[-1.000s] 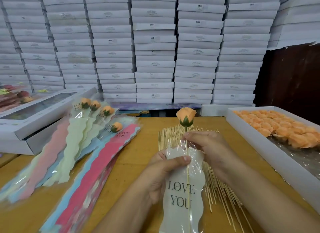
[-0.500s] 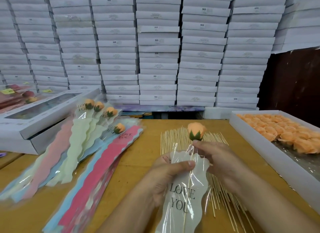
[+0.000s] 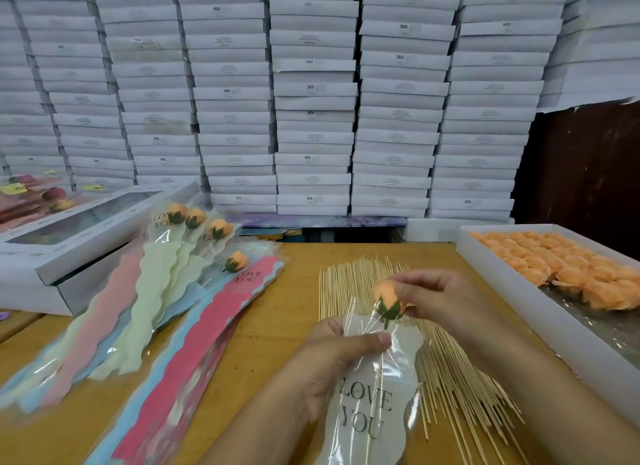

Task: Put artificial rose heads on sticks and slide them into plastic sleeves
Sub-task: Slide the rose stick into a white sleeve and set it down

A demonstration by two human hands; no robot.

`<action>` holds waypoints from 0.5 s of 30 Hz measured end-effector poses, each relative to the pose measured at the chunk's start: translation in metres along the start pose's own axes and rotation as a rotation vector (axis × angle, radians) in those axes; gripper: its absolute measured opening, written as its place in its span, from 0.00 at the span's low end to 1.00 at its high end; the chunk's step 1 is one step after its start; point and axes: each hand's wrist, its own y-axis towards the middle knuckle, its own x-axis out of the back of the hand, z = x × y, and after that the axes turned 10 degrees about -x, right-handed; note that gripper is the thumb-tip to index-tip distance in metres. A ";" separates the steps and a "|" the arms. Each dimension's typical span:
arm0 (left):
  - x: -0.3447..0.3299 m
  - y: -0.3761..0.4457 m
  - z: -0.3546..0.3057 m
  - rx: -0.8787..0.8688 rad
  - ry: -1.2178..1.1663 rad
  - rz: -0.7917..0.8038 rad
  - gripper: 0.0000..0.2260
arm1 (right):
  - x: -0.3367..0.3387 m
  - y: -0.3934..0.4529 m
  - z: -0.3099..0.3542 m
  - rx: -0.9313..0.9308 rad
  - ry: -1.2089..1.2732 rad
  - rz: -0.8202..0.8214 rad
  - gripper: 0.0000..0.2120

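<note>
Now we are pushing the rose down into the plastic sleeve. Our right hand pinches the orange rose head at its side, just above the green leaves. Our left hand grips the sleeve near its top, with the thumb pressed flat on the front. The thin stick is already inside the sleeve and runs down toward 6 o'clock, past the words "LOVE YOU".

To do this well, we think we should keep the stick straight in the middle of the sleeve, so its tip does not poke through the thin plastic. We should hold the rose softly, because a hard squeeze may squash the petals or pull the head off the stick. The left thumb should keep the mouth of the sleeve open a little, so the leaves slip in and do not catch on the edge.

More sticks lie on the table under our hands. At 9 o'clock lie the finished roses in their sleeves. At 3 o'clock is the white box of rose heads.
</note>
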 end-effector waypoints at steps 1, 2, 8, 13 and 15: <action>-0.001 0.000 -0.001 -0.008 -0.006 -0.009 0.18 | -0.001 -0.001 -0.002 0.002 0.008 -0.001 0.09; -0.002 0.000 -0.002 -0.013 -0.013 -0.010 0.15 | -0.002 -0.002 -0.003 0.004 0.014 -0.008 0.09; -0.001 0.002 -0.002 -0.048 -0.035 0.005 0.09 | -0.008 -0.003 -0.007 0.003 -0.039 -0.039 0.06; -0.004 0.004 0.000 -0.050 -0.073 -0.026 0.02 | -0.010 -0.006 -0.008 0.018 -0.067 -0.016 0.12; -0.004 0.005 0.001 -0.044 -0.078 -0.019 0.04 | -0.011 -0.006 -0.009 0.018 -0.068 -0.021 0.11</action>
